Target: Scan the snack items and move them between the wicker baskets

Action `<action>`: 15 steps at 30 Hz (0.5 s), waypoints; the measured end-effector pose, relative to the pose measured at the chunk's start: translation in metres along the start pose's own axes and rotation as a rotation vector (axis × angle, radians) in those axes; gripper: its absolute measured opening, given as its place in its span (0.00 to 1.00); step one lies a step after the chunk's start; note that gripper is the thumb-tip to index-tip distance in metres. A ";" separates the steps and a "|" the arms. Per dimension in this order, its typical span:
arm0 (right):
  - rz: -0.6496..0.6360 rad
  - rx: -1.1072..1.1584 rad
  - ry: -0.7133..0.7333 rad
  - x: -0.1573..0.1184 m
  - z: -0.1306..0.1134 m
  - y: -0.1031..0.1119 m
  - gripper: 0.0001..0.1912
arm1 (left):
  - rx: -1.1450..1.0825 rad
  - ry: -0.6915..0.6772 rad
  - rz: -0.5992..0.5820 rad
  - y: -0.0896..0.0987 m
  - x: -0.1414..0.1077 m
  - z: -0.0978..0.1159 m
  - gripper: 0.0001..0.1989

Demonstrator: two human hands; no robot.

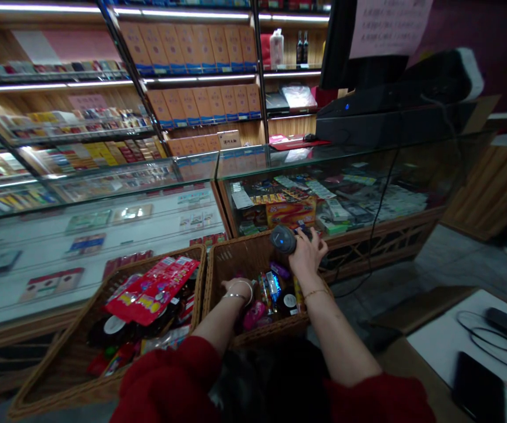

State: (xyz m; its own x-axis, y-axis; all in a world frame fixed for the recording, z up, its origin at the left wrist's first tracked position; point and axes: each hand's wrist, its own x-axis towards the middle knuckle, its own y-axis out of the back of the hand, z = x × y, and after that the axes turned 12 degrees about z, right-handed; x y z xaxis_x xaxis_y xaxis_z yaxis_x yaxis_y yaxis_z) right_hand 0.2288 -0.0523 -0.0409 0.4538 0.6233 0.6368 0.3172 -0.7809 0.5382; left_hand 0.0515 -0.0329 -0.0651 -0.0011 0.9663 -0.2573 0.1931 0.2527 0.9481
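Observation:
My right hand (308,252) is wrapped round a dark handheld scanner (283,239) with a small blue light, above the right wicker basket (229,252). My left hand (238,289), with a bracelet at the wrist, reaches down into that basket; its fingers are mostly hidden. Between my hands lie packaged items, among them a shiny blue packet (273,283), a purple packet (279,269) and a pink packet (254,315). Beside it, the left wicker basket (54,358) holds red packets (151,289) and several other packaged goods.
Glass display counters (218,176) run behind the baskets, with shelves of boxes beyond. A monitor (345,47) stands on the right counter, and a cable (383,200) hangs down from there. At lower right, a white surface (438,320) bears a black phone (477,385).

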 end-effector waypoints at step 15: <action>0.009 0.019 0.159 -0.006 -0.009 0.004 0.17 | -0.022 -0.142 0.663 0.072 -0.041 -0.059 0.19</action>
State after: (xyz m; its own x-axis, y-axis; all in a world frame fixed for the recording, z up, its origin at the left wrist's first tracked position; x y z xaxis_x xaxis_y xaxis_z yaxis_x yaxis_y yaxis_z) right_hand 0.2194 -0.0583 -0.0376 0.3193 0.6139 0.7220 0.3301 -0.7862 0.5224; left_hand 0.0079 -0.0517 0.0249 0.2399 0.9019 0.3593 0.0886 -0.3889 0.9170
